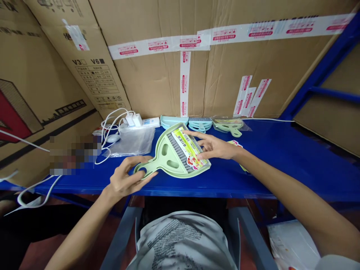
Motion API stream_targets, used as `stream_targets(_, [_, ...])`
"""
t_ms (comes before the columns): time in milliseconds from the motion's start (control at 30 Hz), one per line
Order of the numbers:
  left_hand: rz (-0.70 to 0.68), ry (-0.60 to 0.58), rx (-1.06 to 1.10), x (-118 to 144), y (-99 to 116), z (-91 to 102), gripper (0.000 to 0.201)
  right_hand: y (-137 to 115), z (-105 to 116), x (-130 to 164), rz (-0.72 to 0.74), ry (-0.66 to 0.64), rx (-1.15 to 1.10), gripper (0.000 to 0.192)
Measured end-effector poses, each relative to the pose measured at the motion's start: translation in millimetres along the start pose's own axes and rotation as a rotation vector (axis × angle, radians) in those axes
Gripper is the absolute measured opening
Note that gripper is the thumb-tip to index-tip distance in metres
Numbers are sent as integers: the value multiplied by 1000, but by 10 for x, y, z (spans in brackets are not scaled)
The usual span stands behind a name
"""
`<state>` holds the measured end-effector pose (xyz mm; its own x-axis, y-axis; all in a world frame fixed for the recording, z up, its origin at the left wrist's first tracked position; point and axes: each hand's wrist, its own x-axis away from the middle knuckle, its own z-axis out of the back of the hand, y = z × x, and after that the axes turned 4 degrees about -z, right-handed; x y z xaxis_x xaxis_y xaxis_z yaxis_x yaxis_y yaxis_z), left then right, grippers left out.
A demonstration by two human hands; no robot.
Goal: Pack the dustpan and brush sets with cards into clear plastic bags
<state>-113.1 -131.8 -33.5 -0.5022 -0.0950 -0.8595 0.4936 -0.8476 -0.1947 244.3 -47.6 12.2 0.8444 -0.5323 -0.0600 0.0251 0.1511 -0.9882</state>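
Fingers of the left hand pinch the handle of a green dustpan lying mid-surface. The right hand, at its three o'clock, rests released, flat fingers on the label card inside.

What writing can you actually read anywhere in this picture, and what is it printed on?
"V3" and "V6": on the cardboard box at left, above a printed table too small to read.
Large dark characters at that box's top edge: cut off, unreadable.
Red print on the white packing tape: too small to read.
Card label in the green dustpan, under the right hand: blurred; the left hand holds the handle.
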Motion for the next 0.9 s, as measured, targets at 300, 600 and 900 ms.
stream_targets(300, [-59, -45, -127, -18, -204, 31, 33, -13, -6, -19, 42, 131, -40, 91])
stream_targets(600, [980, -616, -451, -214, -1297, 300, 51, -237, 379, 185, 200, 687, 34, 109])
stream_targets(900, [958, -866, -63, 136, -1547, 102, 81, -269, 550, 257, 200, 910, 100, 113])
